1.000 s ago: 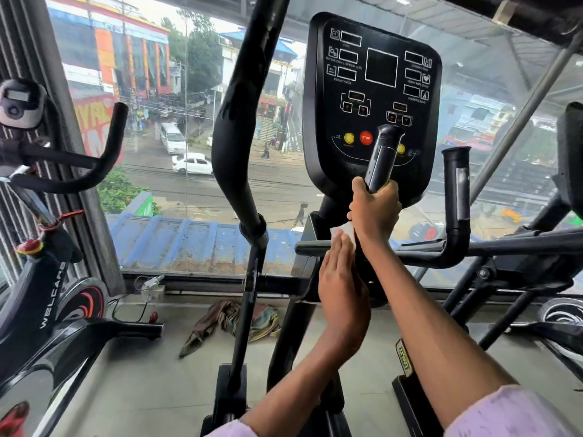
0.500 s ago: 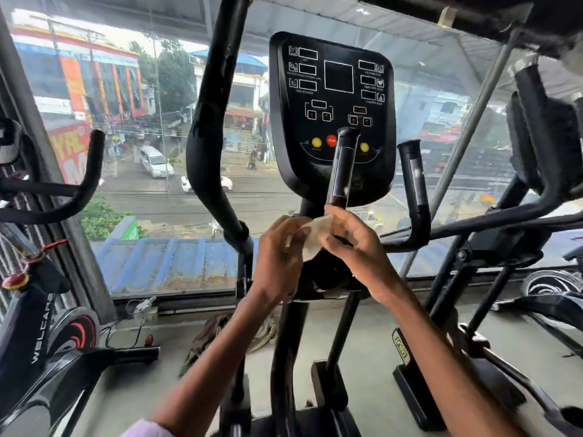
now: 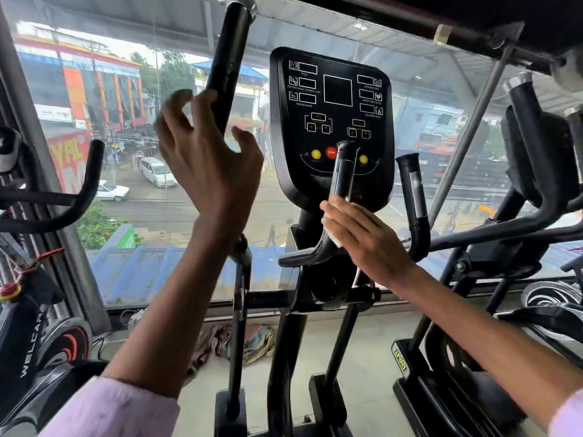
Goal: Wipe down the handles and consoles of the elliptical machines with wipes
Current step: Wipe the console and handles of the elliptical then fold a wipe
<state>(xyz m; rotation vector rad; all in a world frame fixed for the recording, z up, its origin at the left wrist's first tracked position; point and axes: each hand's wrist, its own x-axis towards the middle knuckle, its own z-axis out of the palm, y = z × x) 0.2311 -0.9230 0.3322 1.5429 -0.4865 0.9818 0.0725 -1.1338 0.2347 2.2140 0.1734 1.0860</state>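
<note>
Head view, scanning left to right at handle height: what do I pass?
Spin bike handlebar → left hand at the long swing handle → console → right hand pressing the wipe → short right grip → neighbouring machine's handles.

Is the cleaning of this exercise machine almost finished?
Hard to tell what is done; nothing shows which parts are clean. In hand: the right hand presses a white wipe on the short left handle. The left hand reaches to the tall handle. Possibly left: console, other short handle.

Open gap lies between the tall black swing handle and the black console panel; short upright grips crowd its right.
</note>
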